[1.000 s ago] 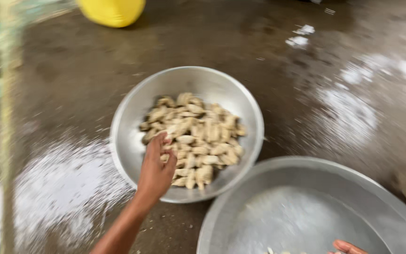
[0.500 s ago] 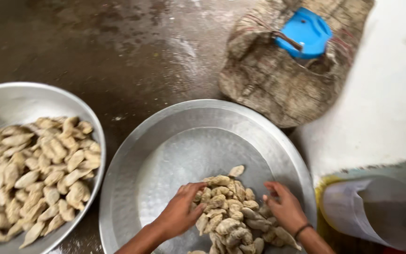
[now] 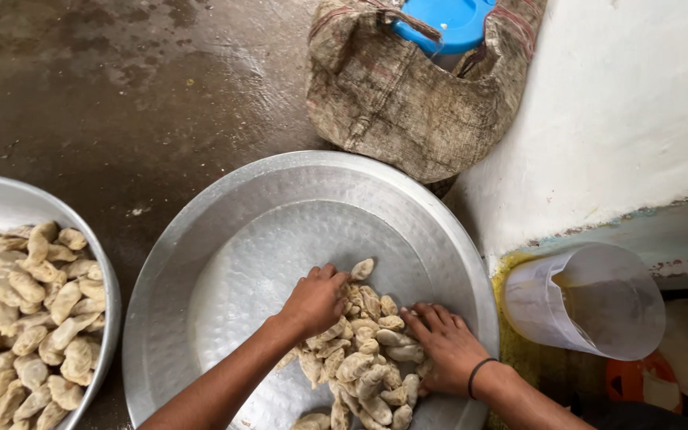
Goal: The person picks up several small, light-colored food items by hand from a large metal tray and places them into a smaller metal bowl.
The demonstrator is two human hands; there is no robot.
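Note:
A wide, shallow metal pan (image 3: 224,231) lies on the wet floor with a heap of pale folded dumplings (image 3: 364,358) in its near half. My left hand (image 3: 314,301) rests on the left side of the heap, fingers curled over some dumplings. My right hand (image 3: 443,346), with a dark band at the wrist, lies flat on the heap's right side. A metal bowl (image 3: 97,263) full of the same dumplings (image 3: 25,318) stands at the left edge.
A burlap sack (image 3: 396,91) with a blue-lidded container (image 3: 443,20) in it leans against the white wall (image 3: 623,111) behind the pan. A clear plastic jug (image 3: 591,299) lies at the right. The floor (image 3: 121,87) is dark and wet.
My view swung from the dumpling bowl to the wide pan. My left hand left the bowl and now lies on the pan's heap with my right hand; the hands shifted little over the last half second.

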